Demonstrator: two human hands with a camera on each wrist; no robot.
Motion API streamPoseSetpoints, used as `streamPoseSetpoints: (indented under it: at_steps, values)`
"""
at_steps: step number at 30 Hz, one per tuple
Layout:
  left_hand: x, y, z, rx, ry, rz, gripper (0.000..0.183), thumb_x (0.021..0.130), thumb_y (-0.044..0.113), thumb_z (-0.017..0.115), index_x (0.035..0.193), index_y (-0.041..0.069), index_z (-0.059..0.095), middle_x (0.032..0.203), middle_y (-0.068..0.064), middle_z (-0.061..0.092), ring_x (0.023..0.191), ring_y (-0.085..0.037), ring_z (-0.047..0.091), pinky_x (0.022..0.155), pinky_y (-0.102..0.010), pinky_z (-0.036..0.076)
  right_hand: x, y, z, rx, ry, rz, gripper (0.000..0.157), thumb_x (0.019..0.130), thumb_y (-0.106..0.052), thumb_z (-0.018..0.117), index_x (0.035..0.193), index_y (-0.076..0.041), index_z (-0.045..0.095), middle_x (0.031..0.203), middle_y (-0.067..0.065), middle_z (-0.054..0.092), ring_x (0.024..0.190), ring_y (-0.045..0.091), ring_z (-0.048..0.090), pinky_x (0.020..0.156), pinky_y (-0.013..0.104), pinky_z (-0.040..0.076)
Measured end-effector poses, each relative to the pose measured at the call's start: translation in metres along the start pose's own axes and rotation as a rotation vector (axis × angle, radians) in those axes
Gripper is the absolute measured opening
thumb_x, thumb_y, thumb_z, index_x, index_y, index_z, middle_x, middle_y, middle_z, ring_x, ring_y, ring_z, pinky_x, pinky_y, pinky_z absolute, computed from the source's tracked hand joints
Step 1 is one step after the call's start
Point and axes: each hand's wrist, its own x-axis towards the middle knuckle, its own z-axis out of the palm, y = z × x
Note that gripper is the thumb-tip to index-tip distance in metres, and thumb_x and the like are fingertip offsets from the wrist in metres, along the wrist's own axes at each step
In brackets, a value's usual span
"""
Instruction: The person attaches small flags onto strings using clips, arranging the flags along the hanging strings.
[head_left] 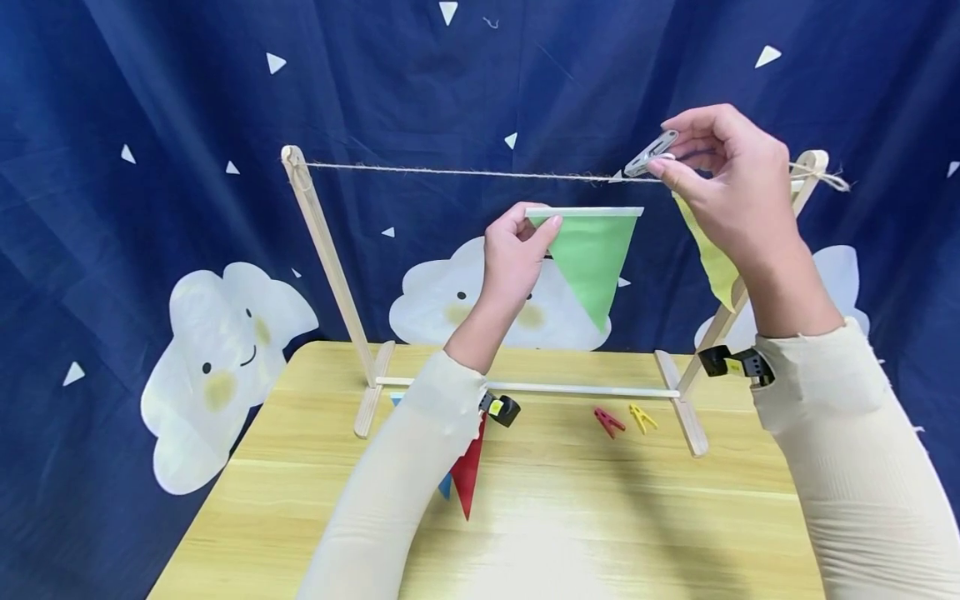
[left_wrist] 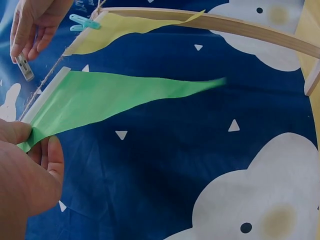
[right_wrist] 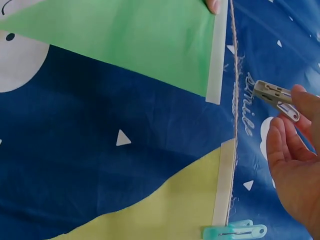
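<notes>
My left hand (head_left: pixel 517 250) pinches the left end of the white top strip on a green triangular pennant (head_left: pixel 596 254), whose point hangs down just below the twine (head_left: pixel 450 172). Between thumb and fingertips, my right hand (head_left: pixel 731 179) grips a grey clothespin (right_wrist: pixel 274 95) beside the twine. A yellow pennant (right_wrist: pixel 185 200) hangs from the twine to the right of the green one, behind my right hand in the head view. A light blue clothespin (right_wrist: pixel 235 231) clips that yellow pennant to the twine.
A wooden frame carries the twine between its left post (head_left: pixel 330 258) and right post (head_left: pixel 731 317). On the table (head_left: pixel 300 467) lie a red clothespin (head_left: pixel 609 422), a yellow clothespin (head_left: pixel 642 418) and a red pennant (head_left: pixel 468 475) over a blue pennant (head_left: pixel 446 486). A blue curtain (head_left: pixel 187 100) hangs behind.
</notes>
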Motion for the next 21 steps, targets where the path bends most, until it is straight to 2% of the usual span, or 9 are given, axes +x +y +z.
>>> streamPoseSetpoints:
  at_steps: [4, 12, 17, 19, 21]
  values:
    - [0.003, 0.001, 0.002, -0.013, -0.004, -0.003, 0.013, 0.097, 0.01, 0.072, 0.107, 0.001, 0.073, 0.091, -0.008, 0.073, 0.077, -0.007, 0.064, 0.071, -0.022, 0.056, 0.005, 0.001, -0.004, -0.033, -0.014, 0.014, 0.035, 0.091, -0.016, 0.08, 0.124, -0.01, 0.071, 0.095, -0.023, 0.062, 0.09, -0.003, 0.061, 0.086, 0.007, 0.049]
    - [0.01, 0.006, 0.006, -0.011, -0.01, -0.003, 0.015, 0.097, 0.011, 0.071, 0.108, 0.001, 0.073, 0.091, -0.008, 0.074, 0.075, -0.006, 0.064, 0.071, -0.023, 0.058, 0.015, -0.002, -0.01, -0.184, -0.068, -0.064, 0.035, 0.092, -0.022, 0.08, 0.123, -0.008, 0.073, 0.089, -0.031, 0.056, 0.081, -0.014, 0.056, 0.079, 0.004, 0.043]
    - [0.013, 0.009, 0.009, -0.026, -0.017, -0.023, 0.016, 0.098, 0.011, 0.071, 0.109, -0.001, 0.073, 0.089, -0.009, 0.073, 0.073, -0.007, 0.062, 0.078, -0.039, 0.061, 0.021, -0.003, -0.011, -0.254, -0.115, -0.077, 0.035, 0.093, -0.025, 0.078, 0.124, -0.01, 0.073, 0.093, -0.025, 0.058, 0.081, -0.016, 0.053, 0.077, 0.004, 0.042]
    - [0.014, 0.009, 0.009, -0.037, -0.024, -0.026, 0.016, 0.098, 0.01, 0.07, 0.108, -0.002, 0.072, 0.089, -0.009, 0.072, 0.073, -0.007, 0.062, 0.079, -0.041, 0.061, 0.022, -0.004, -0.01, -0.276, -0.121, -0.09, 0.035, 0.093, -0.025, 0.078, 0.124, -0.01, 0.073, 0.094, -0.021, 0.059, 0.08, -0.016, 0.053, 0.078, 0.004, 0.041]
    - [0.014, 0.009, 0.01, -0.044, -0.028, -0.025, 0.016, 0.098, 0.01, 0.07, 0.108, -0.003, 0.071, 0.088, -0.008, 0.072, 0.072, -0.007, 0.062, 0.075, -0.037, 0.061, 0.023, -0.004, -0.01, -0.294, -0.129, -0.097, 0.034, 0.093, -0.025, 0.078, 0.123, -0.01, 0.074, 0.094, -0.019, 0.06, 0.08, -0.016, 0.052, 0.078, 0.004, 0.041]
